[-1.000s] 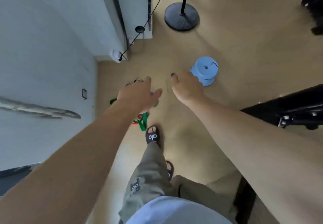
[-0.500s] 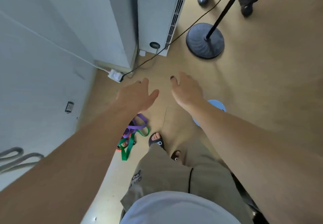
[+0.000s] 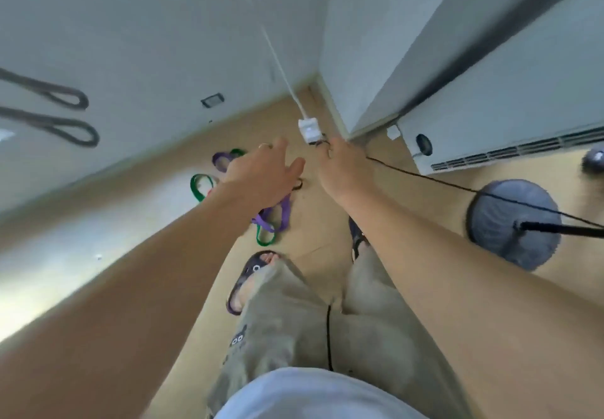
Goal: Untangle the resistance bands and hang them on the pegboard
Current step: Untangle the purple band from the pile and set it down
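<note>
My left hand [image 3: 258,180] is out in front of me with the fingers spread wide. It holds nothing. It hangs over the pile of bands [image 3: 261,209] on the floor [image 3: 137,222], and I think it is there because I mean to reach down and scoop them up.

Far to the left, two dark loops [image 3: 65,114] hang on the white wall [image 3: 130,42]. I think those are bands that are already up, but the picture is blurry and I cannot see any pegs.

The pile lies on the floor near the wall, partly hidden under my left hand. I can see a green band [image 3: 200,188] and a purple band [image 3: 276,217] twisted over each other, and maybe a bit of red, too small to be sure. They look soft and floppy, so they will dangle and snag when I lift them. No band is in my hands yet, so the untangling has not begun.

My right hand [image 3: 343,170] is next, close beside the left one. Its fingers are loosely bent and it holds nothing. A black cord [image 3: 425,178] runs along the floor past it to a white plug box [image 3: 309,129].

On the right is a round lamp base [image 3: 510,222]. I must not trip on that cord.

I see no box, bin or basket here, so nothing is inside anything.
</note>
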A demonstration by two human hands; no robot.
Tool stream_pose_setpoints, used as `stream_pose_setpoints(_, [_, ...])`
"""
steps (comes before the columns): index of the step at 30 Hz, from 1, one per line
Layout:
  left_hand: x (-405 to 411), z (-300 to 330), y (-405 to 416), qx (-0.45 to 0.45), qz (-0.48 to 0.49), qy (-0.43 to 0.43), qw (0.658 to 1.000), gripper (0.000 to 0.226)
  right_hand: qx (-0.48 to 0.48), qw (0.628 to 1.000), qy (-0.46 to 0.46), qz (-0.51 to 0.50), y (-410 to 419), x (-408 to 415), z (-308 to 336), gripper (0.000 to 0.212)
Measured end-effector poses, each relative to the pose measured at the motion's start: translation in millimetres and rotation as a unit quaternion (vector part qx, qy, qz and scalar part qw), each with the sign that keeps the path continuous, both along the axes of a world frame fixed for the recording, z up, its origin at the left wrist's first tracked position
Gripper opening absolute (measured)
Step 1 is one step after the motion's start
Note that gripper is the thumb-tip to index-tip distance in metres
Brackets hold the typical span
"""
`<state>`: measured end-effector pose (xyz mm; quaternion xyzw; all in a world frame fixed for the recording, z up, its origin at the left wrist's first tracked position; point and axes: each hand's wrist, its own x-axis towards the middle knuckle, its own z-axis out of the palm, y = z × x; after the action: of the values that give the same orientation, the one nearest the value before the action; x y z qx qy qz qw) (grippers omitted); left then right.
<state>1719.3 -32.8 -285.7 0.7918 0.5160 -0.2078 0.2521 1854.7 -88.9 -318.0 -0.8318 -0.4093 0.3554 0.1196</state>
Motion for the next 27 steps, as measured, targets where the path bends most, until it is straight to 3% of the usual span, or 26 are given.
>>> stream_pose_setpoints(8, [-44.5,-102.2,-44.7,-0.004,0.226,0.017,0.974,0.038,-0.078,0.975,0.019,0.206,19.4,-10.4,-124.7,0.043])
stream_pose_setpoints(15, [-95.4,-300.4,-83.9,-0.007,0.335,-0.018,0.942,0.038,-0.123,0.95,0.018,0.285,12.9,-62.4,-309.2,0.042])
stream_pose_setpoints(21, [-129.6,-471.9,-106.2,-0.012,0.369,-0.047,0.928,0.031,-0.231,0.928,0.116,0.267,-6.7,-118.2,-477.3,0.041])
stream_pose_setpoints(27, [-149.1,-576.3,-114.9,-0.021,0.366,-0.056,0.929,0.062,-0.28,0.909,0.242,0.19,-28.1,-163.0,-597.5,0.051])
